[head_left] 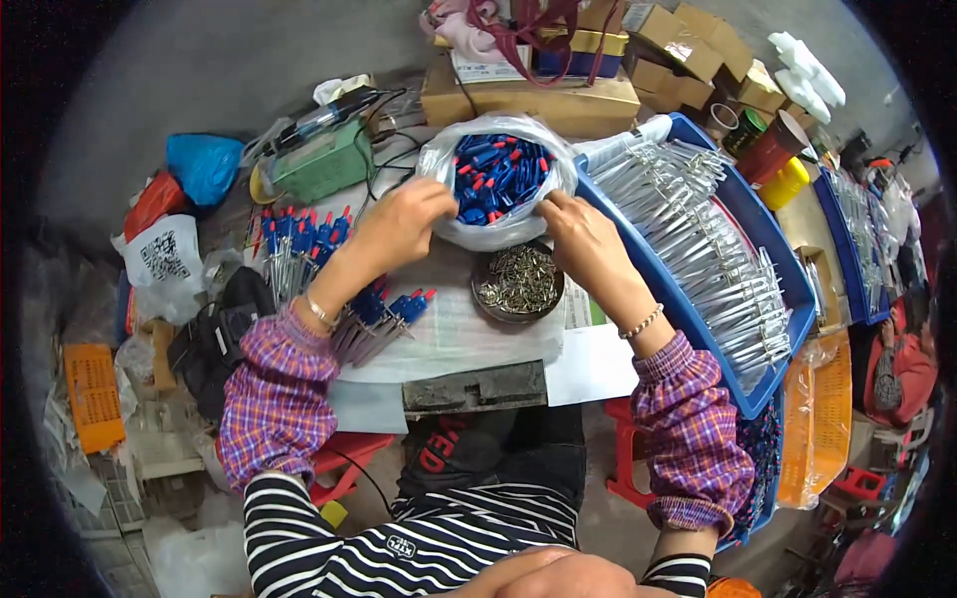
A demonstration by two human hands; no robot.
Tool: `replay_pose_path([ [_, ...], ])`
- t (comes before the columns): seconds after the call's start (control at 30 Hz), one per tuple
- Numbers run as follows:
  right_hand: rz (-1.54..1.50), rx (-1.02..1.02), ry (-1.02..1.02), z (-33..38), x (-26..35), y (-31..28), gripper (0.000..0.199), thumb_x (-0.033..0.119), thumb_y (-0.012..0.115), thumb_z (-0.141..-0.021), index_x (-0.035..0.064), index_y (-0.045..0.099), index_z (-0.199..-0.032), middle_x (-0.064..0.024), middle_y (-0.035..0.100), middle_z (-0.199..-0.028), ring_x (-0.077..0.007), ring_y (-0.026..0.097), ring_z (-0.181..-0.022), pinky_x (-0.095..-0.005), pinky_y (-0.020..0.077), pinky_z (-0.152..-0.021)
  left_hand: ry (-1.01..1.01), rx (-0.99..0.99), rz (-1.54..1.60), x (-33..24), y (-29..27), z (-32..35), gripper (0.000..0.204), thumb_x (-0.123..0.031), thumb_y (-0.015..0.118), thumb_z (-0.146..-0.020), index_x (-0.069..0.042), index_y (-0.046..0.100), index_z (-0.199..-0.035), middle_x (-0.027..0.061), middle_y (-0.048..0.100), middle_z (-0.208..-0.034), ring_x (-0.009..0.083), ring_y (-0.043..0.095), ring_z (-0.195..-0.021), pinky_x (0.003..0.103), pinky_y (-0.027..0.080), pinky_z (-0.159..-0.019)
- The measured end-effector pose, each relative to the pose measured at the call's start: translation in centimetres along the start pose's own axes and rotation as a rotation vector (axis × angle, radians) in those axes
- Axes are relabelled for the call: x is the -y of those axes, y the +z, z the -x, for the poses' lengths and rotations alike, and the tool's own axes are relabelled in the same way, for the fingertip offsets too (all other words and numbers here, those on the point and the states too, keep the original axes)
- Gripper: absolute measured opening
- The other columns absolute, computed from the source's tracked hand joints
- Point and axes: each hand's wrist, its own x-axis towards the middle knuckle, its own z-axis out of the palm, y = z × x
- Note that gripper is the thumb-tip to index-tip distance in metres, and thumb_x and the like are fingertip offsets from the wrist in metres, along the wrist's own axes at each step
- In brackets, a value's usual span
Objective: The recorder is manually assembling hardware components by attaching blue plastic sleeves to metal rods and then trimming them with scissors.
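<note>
A clear plastic bag (488, 237) stands with its mouth wide, filled with small blue plastic parts with red tips (503, 174). My left hand (411, 214) pinches its rim on the left side, and my right hand (583, 236) grips the rim on the right. Just in front of the bag, by my right wrist, sits a round bowl (487, 305) of small metal pins or screws (520, 279). To the left, by my left forearm, lie bundles of thin metal rods with blue and red ends (304, 239).
A long blue tray (743, 399) holds many silvery metal rods (698, 239) on the right. Behind the bag lies a cardboard box (538, 105); a green metal box (324, 164) with cables stands back left. A dark block (474, 389) lies at the near table edge.
</note>
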Motion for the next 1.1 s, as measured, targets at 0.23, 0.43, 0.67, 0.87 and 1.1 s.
replay_pose_path([
  [0.23, -0.289, -0.065, 0.140, 1.2, -1.1, 2.0, 0.044, -0.009, 0.061, -0.060, 0.0032, 0.058, -0.102, -0.0145, 0.056, -0.100, -0.0358, 0.059, -0.089, -0.0404, 0.0519, -0.076, -0.071, -0.003, -0.076, -0.5, 0.2, 1.9, 0.027, 0.007, 0.053, -0.070, 0.000, 0.058, -0.096, 0.0189, 0.059, -0.104, 0.0370, 0.055, -0.107, 0.041, 0.044, -0.093],
  [0.43, -0.475, -0.221, 0.221, 1.4, -2.1, 3.6, 0.037, -0.005, 0.058, -0.063, 0.0018, 0.058, -0.099, -0.0174, 0.055, -0.099, -0.0378, 0.059, -0.089, -0.0434, 0.0507, -0.075, -0.117, 0.077, -0.060, -0.9, 0.4, 2.7, 0.037, 0.011, 0.048, -0.068, 0.000, 0.058, -0.101, 0.0205, 0.059, -0.114, 0.0379, 0.051, -0.116, 0.043, 0.041, -0.096],
  [0.67, -0.346, -0.066, 0.182, 2.6, -2.2, -2.6, 0.032, -0.002, 0.060, -0.064, 0.0009, 0.062, -0.096, -0.0163, 0.060, -0.090, -0.0369, 0.061, -0.087, -0.0435, 0.0502, -0.077, -0.147, 0.099, -0.059, -1.3, 0.8, 2.8, 0.032, 0.009, 0.052, -0.069, 0.000, 0.059, -0.099, 0.0226, 0.058, -0.117, 0.0382, 0.051, -0.117, 0.043, 0.041, -0.093],
  [0.87, -0.257, -0.307, 0.401, 10.5, -12.6, -16.6, 0.023, 0.007, 0.063, -0.079, 0.0017, 0.067, -0.101, -0.0132, 0.069, -0.087, -0.0190, 0.068, -0.077, -0.0312, 0.0541, -0.071, -0.189, 0.094, -0.062, -1.1, 0.6, 2.8, 0.030, 0.008, 0.055, -0.072, 0.002, 0.058, -0.101, 0.0247, 0.058, -0.115, 0.0408, 0.051, -0.115, 0.042, 0.041, -0.095],
  [1.1, 0.168, 0.339, 0.952, 20.3, -25.4, -17.4, 0.033, 0.027, 0.063, -0.074, 0.0043, 0.068, -0.098, -0.0194, 0.067, -0.089, -0.0314, 0.066, -0.081, -0.0388, 0.0514, -0.076, -0.176, 0.066, -0.093, -1.7, 1.3, 2.3, 0.024, 0.009, 0.053, -0.072, 0.002, 0.057, -0.095, 0.0234, 0.059, -0.106, 0.0417, 0.051, -0.113, 0.043, 0.041, -0.091],
])
